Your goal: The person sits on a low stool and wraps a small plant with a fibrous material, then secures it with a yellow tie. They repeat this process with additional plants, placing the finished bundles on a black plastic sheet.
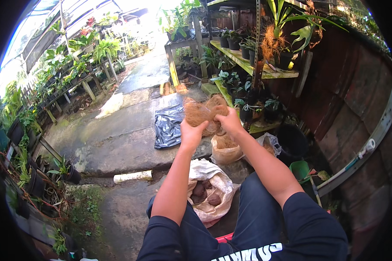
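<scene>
Both arms reach forward over my knees. My left hand grips the near left part of a loose mat of brown coconut fiber. My right hand pinches the right side of the same fiber. Just below it stands a plastic bag with more brown fiber inside. A white woven sack with its rim rolled open sits between my legs, and several dark brown lumps lie in it. To the left of the fiber a black plastic bag lies flat on the concrete.
A wooden shelf with potted plants stands at the right, above a black bucket and a green container. A white pipe piece lies on the ground at left. Plant benches line the path's left side.
</scene>
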Tool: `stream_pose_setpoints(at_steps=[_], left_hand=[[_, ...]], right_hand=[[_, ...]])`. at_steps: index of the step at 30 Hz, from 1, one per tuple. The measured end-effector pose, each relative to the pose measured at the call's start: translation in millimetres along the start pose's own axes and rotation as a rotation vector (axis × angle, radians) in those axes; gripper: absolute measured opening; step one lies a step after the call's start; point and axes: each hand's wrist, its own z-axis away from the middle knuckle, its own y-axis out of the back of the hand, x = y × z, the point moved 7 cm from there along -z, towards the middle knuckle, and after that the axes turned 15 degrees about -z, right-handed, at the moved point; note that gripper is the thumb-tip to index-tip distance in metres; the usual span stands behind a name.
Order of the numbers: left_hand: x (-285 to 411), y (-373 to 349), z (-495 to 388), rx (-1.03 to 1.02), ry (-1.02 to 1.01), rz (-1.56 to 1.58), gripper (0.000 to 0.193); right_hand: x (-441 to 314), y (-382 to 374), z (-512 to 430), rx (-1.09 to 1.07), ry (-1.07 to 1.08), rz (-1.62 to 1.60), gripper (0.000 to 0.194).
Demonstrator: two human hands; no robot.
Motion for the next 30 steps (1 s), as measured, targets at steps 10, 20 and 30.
stream_pose_setpoints(at_steps=[10,20,30], left_hand=[[-24,10,-1,0.33,0.283,0.57,0.05],[-25,-28,6,0.091,0.315,0.356,0.053],[-1,-9,10,-0.211,0.224,0.132,0.084]], right_hand=[[19,-23,19,-0.258,-0.362,-0.298,0.102],[42,-10,-4,-0.007,-0.112,-0.359,0.048],[20,-1,8,-0.222,-0.212,-0.084,0.027]])
